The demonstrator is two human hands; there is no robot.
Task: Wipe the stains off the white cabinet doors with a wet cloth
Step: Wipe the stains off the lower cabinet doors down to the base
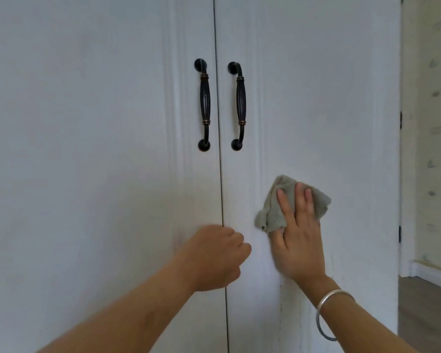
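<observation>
Now, R grip [299, 240] flat, pressing cloth [273, 212] on door [341, 98], L grip [214, 258] fisted, empty

The white left door [87, 149] and right door [329, 98] meet at a seam flanked by 2 dark handles, the left handle [204, 105] and right handle [240, 107], and a grey-green cloth [270, 212] lies flat against the right door.

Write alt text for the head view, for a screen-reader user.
A person's right hand presses a grey-green cloth flat against the right white cabinet door, lower than its dark handle. The left hand, fingers curled, sits at the seam between the two doors; faint dark marks run down the door below the cloth.
</observation>
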